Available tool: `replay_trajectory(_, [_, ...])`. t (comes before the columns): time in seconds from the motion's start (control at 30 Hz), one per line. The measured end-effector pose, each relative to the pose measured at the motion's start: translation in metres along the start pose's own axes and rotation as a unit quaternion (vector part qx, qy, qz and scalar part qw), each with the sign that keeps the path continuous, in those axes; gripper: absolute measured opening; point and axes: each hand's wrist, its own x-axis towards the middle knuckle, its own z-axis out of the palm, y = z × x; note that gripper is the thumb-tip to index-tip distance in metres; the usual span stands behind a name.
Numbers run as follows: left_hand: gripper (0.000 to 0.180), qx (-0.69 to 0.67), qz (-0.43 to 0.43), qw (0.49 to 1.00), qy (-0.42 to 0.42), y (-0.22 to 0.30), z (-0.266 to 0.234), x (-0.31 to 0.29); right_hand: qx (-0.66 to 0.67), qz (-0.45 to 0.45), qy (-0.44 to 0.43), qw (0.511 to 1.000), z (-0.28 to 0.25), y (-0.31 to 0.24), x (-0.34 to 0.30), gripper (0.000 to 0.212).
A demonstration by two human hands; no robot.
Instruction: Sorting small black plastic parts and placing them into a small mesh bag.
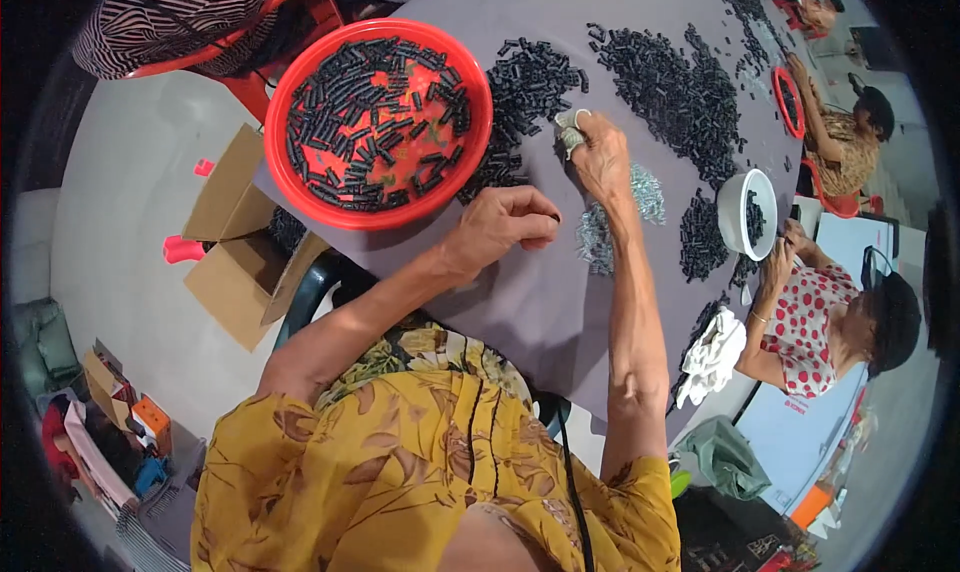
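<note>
My left hand [505,224] rests on the grey tablecloth [540,312] with its fingers curled, pinching what looks like a small black part at the fingertips. My right hand [598,152] lies further out, its fingertips in white covers and bent at the edge of a heap of small black tube parts [530,82]. Whether those fingers hold a piece is hidden. A patch of small silvery metal pieces [640,197] lies just under and beside my right wrist. A round red basin [380,122] full of black tubes stands to the left of both hands.
More black parts [680,92] are spread over the far table. A white bowl [745,212] with black parts and a white cloth [712,357] lie to the right. Other people sit at the right side. An open cardboard box [240,242] stands on the floor at the left.
</note>
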Motion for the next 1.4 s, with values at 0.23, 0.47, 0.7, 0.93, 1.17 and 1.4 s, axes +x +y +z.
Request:
replay_trajectory(0.23, [0.016, -0.019, -0.006, 1.0, -0.02, -0.011, 0.003, 0.003, -0.003, -0.024, 0.008, 1.0, 0.012, 0.009, 0.007, 0.024])
replay_trajectory(0.47, [0.015, -0.019, -0.007, 1.0, -0.018, -0.01, 0.003, 0.002, -0.133, -0.088, -0.018, 0.987, 0.018, 0.023, 0.017, 0.024])
replay_trajectory(0.7, [0.015, -0.028, -0.015, 0.999, -0.039, -0.012, 0.005, 0.0, 0.107, 0.146, -0.058, 0.982, -0.007, 0.011, 0.011, 0.021])
replay_trajectory(0.93, [0.016, -0.04, 0.019, 0.999, -0.01, -0.007, 0.004, 0.007, -0.106, -0.078, -0.063, 0.989, 0.001, 0.002, 0.0, 0.021])
replay_trajectory(1.17, [0.018, -0.072, 0.028, 0.997, 0.005, 0.017, 0.004, 0.017, -0.042, 0.014, -0.029, 0.999, -0.006, 0.0, -0.005, 0.015])
replay_trajectory(1.4, [0.02, -0.078, 0.075, 0.994, -0.015, 0.026, 0.011, 0.018, 0.384, 0.233, -0.024, 0.893, -0.081, -0.043, -0.04, 0.015])
